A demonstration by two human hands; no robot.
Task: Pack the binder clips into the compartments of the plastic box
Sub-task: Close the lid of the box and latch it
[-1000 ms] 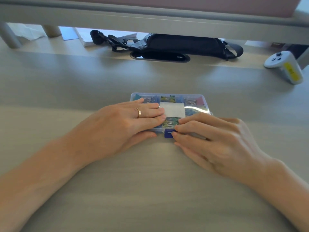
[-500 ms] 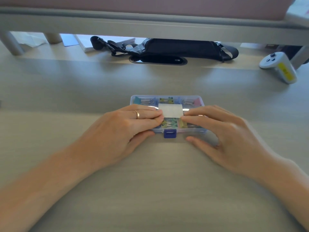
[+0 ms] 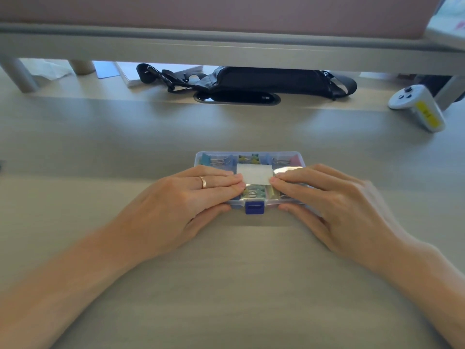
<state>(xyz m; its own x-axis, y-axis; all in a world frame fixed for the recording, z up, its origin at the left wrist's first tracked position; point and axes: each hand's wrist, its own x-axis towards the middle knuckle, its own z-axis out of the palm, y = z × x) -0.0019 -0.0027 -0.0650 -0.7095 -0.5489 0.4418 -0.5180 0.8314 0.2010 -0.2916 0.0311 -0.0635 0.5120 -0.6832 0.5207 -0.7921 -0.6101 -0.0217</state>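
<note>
The clear rectangular plastic box (image 3: 251, 153) lies mid-counter (image 3: 226, 273), lid down, long axis left to right, blue latch (image 3: 254, 207) facing the person, pastel binder clips (image 3: 217, 161) showing through. Left grip (image 3: 186, 197) and right grip (image 3: 334, 197) press flat, straight fingers on the glossy lid, thumbs against its front wall.

The left hand (image 3: 181, 205) wears a plain gold-coloured ring (image 3: 203, 182) (a smooth, narrow band) on its ring finger. The right hand (image 3: 334, 205) is bare. Left forearm (image 3: 70, 285) and right forearm (image 3: 427, 268) are uncovered; fingernails are short.
</note>
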